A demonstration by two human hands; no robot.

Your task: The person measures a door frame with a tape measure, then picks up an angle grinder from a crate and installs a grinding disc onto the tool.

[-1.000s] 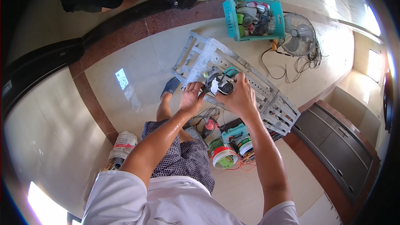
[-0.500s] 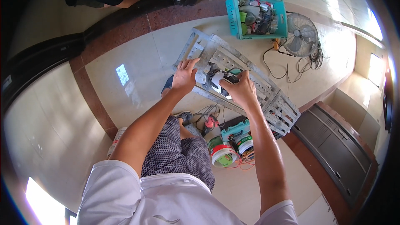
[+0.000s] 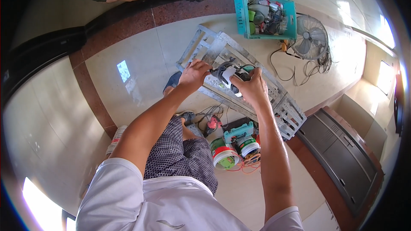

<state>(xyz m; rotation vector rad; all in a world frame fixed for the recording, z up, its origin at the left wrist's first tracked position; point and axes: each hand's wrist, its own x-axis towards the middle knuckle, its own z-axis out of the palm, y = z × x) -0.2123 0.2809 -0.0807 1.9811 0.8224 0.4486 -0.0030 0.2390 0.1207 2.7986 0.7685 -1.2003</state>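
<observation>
White-and-black device (image 3: 228, 76) slightly farther right

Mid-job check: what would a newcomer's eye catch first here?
Probably the black-and-white device at mid-picture, in the right hand, with the left hand at its left side. Then the pale metal platform beneath it, and the turquoise crate beyond, with a round fan to the crate's right.

Held device (image 3: 230, 76): smooth plastic. Tabletop (image 3: 217, 46), 12 to 3 o'clock: scuffed, matt metal. Crate (image 3: 245, 22), 1 o'clock: plastic. Floor (image 3: 143, 55), 10 o'clock: smooth, glossy. Shirt (image 3: 184, 203), 6 o'clock: matt cloth.
</observation>
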